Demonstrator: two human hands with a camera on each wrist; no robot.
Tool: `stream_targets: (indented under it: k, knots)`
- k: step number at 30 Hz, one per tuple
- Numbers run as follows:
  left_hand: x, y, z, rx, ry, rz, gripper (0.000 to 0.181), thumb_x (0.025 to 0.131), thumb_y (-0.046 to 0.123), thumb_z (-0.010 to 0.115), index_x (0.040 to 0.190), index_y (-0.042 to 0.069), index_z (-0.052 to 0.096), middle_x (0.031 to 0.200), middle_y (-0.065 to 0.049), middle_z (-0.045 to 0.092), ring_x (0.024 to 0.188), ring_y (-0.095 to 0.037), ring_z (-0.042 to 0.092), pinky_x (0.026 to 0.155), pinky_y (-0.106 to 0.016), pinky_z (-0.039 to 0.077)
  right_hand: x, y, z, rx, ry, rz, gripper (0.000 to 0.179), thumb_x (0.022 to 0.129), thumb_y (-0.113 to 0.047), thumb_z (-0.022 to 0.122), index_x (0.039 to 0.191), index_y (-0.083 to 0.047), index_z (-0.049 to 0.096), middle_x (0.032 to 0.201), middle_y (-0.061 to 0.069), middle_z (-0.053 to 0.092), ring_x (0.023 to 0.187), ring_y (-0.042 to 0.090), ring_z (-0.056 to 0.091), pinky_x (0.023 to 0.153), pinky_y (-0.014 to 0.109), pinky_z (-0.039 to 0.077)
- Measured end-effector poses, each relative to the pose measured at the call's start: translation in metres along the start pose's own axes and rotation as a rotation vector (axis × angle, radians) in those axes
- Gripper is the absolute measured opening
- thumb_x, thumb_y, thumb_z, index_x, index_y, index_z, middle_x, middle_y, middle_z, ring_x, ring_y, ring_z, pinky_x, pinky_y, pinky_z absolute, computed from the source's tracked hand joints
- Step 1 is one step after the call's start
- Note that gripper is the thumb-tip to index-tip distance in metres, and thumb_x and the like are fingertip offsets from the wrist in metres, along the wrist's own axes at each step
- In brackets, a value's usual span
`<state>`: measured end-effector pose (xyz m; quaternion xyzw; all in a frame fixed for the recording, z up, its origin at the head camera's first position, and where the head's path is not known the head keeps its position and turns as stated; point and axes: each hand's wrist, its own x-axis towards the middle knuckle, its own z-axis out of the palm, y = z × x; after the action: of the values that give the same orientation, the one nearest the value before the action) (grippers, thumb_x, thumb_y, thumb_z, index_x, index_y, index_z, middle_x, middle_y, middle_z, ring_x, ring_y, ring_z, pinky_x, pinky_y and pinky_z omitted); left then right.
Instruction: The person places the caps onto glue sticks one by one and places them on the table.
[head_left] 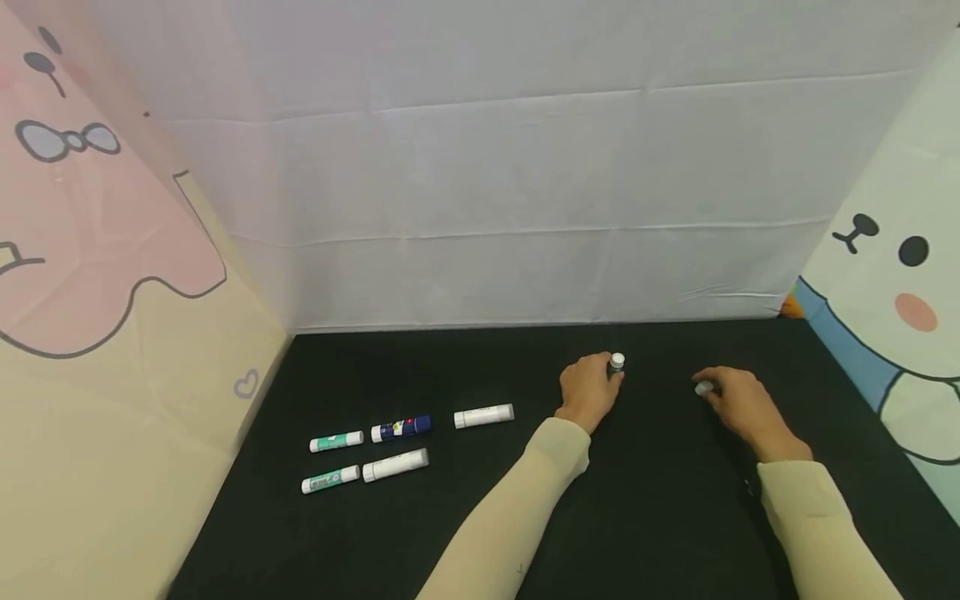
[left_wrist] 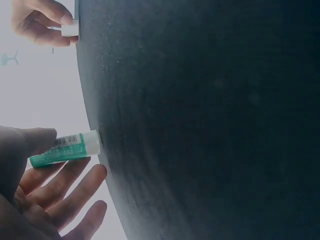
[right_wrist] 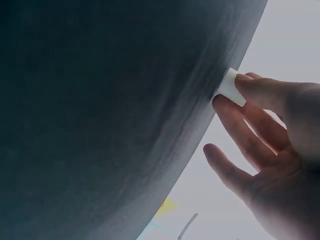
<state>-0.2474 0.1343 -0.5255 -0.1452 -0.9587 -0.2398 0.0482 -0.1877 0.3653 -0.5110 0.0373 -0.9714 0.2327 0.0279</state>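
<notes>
In the head view my left hand [head_left: 587, 390] pinches a glue stick [head_left: 617, 362] that stands upright on the black table. The left wrist view shows this glue stick [left_wrist: 67, 149] as green and white with a barcode, held between thumb and fingers, its white end at the tabletop. To the right, my right hand [head_left: 742, 408] pinches a short white cap [head_left: 703, 388] between thumb and fingertips. Seen from the right wrist, the cap [right_wrist: 231, 87] is at the table surface while one lower finger extends away from it. The two hands are apart.
On the left of the black table [head_left: 480, 533] lie several glue sticks: a green one [head_left: 336, 442], another green one [head_left: 330, 479], a blue one [head_left: 401, 428], and white ones [head_left: 483, 416] [head_left: 395, 465]. A white cloth wall [head_left: 480, 183] rises behind; printed cloths flank both sides.
</notes>
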Motion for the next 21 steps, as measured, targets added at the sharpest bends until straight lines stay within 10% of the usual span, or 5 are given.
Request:
stream_targets:
  k: [21]
  knots:
    - [-0.023, -0.016, -0.021, 0.033, 0.068, 0.082, 0.017, 0.099, 0.032, 0.077, 0.112, 0.023, 0.082, 0.095, 0.006, 0.079, 0.077, -0.010, 0.071, 0.071, -0.025, 0.051, -0.018, -0.030, 0.009, 0.091, 0.161, -0.048, 0.022, 0.096, 0.002, 0.072, 0.118, 0.008, 0.073, 0.119, 0.035, 0.069, 0.110, 0.057, 0.064, 0.091, 0.072, 0.049]
